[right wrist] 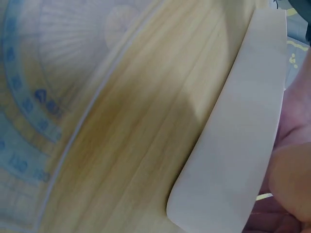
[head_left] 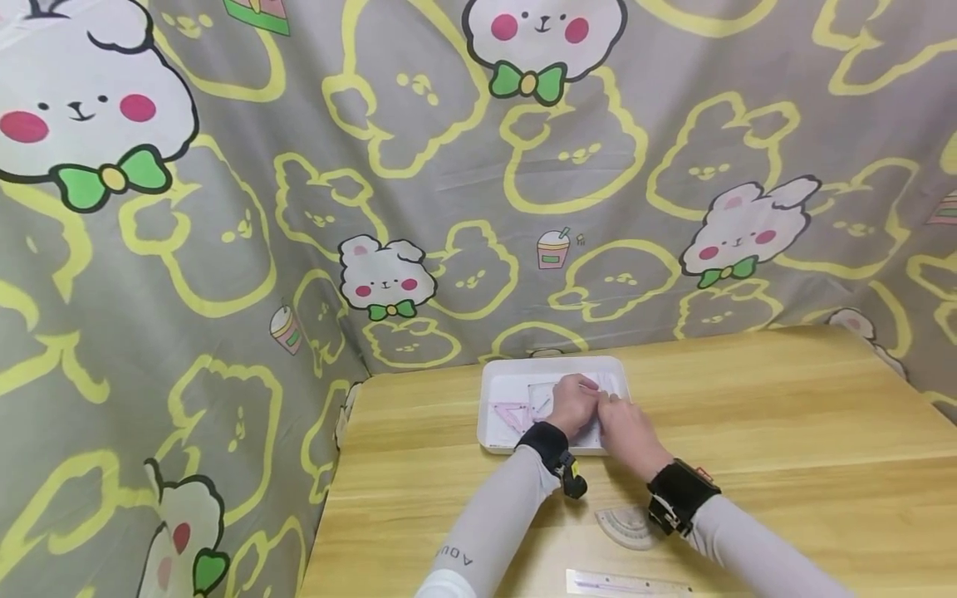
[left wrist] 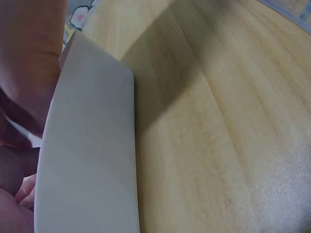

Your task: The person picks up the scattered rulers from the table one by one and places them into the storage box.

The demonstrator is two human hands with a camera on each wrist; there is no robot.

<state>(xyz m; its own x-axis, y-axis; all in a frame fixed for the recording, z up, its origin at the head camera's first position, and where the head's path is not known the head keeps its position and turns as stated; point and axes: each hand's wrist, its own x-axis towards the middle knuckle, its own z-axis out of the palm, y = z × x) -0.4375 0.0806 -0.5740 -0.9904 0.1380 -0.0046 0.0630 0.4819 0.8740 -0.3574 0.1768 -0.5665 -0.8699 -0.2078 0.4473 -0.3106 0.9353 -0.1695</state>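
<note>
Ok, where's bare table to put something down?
Bare wood right of the white tray, out to the table's right edge, and a narrower strip left of the tray. Crowded: inside the tray under both hands, and the near edge by the protractor and ruler.

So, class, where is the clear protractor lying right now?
In the head view, the protractor lies on the wooden table, beside the right wrist, nearer than the white tray.
</note>
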